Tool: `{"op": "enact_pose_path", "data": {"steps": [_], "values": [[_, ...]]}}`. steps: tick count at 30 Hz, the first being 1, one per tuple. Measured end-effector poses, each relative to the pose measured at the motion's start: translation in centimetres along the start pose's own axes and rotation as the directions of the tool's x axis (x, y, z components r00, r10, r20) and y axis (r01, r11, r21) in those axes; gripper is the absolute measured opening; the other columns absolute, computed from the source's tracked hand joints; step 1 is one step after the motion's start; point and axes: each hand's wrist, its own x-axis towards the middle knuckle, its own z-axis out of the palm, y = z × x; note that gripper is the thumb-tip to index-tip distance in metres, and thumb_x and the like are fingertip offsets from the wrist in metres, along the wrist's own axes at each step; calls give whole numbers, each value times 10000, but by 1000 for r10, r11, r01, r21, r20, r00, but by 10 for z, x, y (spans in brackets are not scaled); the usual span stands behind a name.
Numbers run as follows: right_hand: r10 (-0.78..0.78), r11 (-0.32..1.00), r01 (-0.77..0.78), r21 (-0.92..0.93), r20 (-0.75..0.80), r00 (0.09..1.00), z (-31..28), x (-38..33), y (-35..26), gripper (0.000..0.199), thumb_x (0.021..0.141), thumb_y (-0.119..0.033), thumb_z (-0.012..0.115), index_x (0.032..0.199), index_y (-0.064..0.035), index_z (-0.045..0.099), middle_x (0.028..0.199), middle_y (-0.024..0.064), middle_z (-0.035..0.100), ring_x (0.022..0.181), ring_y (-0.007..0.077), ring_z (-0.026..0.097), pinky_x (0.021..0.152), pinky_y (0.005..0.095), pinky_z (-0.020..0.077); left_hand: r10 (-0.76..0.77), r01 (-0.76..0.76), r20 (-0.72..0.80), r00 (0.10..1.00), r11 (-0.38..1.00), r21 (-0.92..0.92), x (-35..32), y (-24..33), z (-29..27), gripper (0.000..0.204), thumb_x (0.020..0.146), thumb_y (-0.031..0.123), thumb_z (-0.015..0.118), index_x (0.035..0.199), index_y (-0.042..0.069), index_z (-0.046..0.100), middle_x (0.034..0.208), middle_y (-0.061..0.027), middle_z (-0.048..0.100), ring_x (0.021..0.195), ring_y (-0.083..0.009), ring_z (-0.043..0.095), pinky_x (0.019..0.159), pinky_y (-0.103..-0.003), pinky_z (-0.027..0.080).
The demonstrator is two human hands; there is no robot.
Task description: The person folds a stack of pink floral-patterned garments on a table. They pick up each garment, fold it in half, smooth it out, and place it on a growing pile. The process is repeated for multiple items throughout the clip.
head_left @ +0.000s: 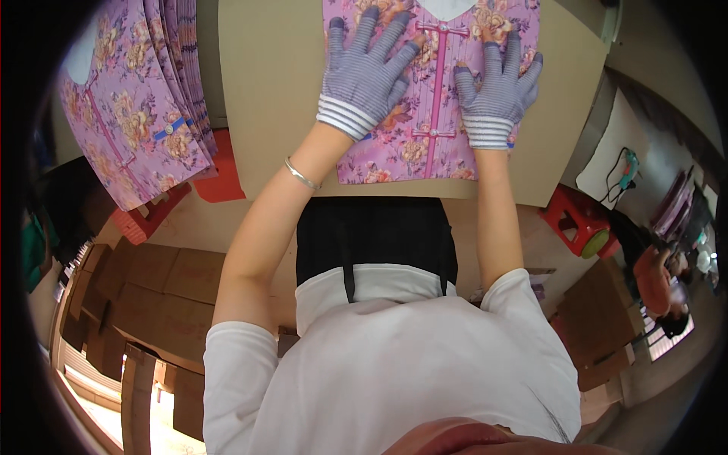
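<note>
Left hand (364,74) and right hand (499,97), gloved — fingers spread, grasping nothing — rest on a purple floral panel (425,102). Similar panels (125,114) appear at left.

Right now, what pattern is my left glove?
Fine grey-blue stripes on the left glove; head view.

Soft, even, moderate light falls over the pale tan tabletop (273,114) at the top of the frame, and the purple floral garment with pink trim (421,98) reads clearly. Glare burns out the bright opening (163,394) at lower left, leaving the brown cardboard boxes (171,303) above it dim. Lines bow toward the black, round fisheye border; small detail at far right turns soft.
</note>
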Motion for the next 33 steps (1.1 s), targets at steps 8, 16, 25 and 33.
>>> {"op": "enact_pose_path", "data": {"steps": [8,16,25,33], "values": [[-2,997,1,74,7,1000,10,35,-10,609,727,-498,688,1258,-209,611,1434,107,451,1337,444,298,995,662,254,15,-15,-26,1000,1000,-2,-2,-5,8,560,732,256,677,1285,245,588,1518,-111,346,1382,-425,299,1044,-702,218],[-32,999,33,34,-25,999,15,60,-20,604,745,-494,681,1280,-228,592,1421,98,469,1343,379,338,980,671,241,5,-6,-23,1000,999,-34,1,-4,6,509,729,265,667,1233,216,612,1512,-113,353,1381,-430,303,1042,-710,209],[7,998,-9,58,33,999,11,65,-21,591,750,-489,688,1277,-237,599,1428,96,466,1346,374,339,981,697,226,-11,13,37,999,998,-55,1,-3,1,498,724,258,664,1214,187,615,1511,-124,350,1386,-440,290,1043,-719,201],[13,998,-14,55,31,999,14,63,-19,601,756,-507,685,1288,-242,594,1428,92,472,1352,367,337,992,685,222,-19,19,5,1000,998,-63,2,-2,6,535,724,250,663,1251,186,593,1515,-122,347,1398,-441,273,1054,-724,179]]}}
